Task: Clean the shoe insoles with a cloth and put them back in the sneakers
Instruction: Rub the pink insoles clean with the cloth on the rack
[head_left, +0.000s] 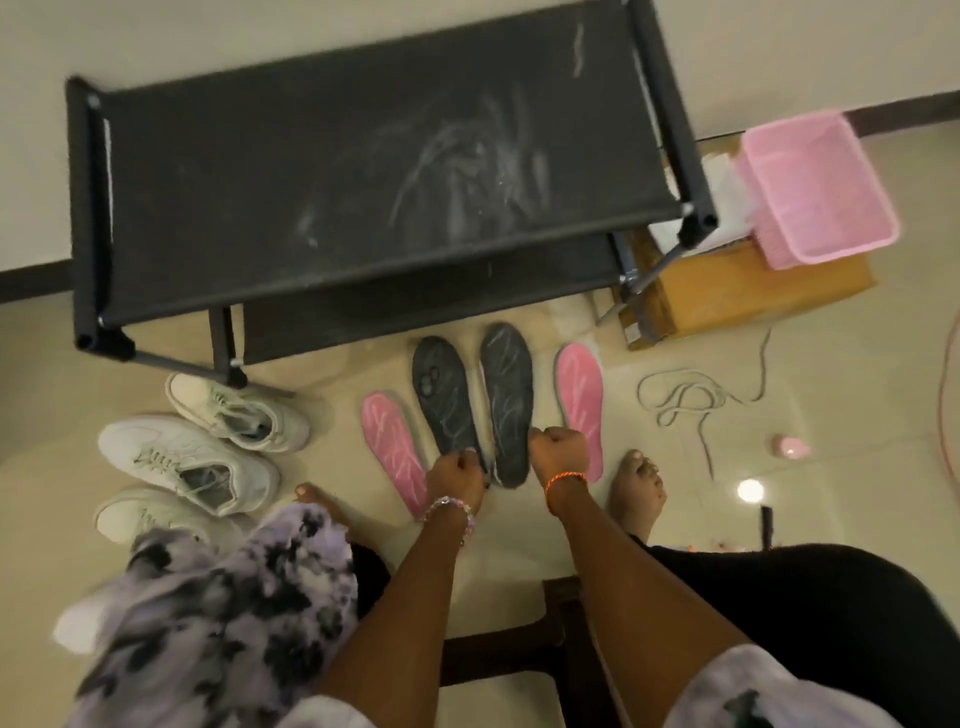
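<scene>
Tiled floor (519, 530) | rack (363, 197) | 3 sneakers (187, 462) | both hands' fingers (460, 460) pinch grey insoles (447, 405)

Insoles (483, 410) on floor, sneakers (208, 447) left, rack (363, 176) behind

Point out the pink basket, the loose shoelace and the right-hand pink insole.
Pink basket (815, 192): head view, on its inner floor.
Shoelace (675, 400): head view, on the tangled loops lying on the floor.
Right pink insole (579, 389): head view, on its upper half, above the right hand.
</scene>
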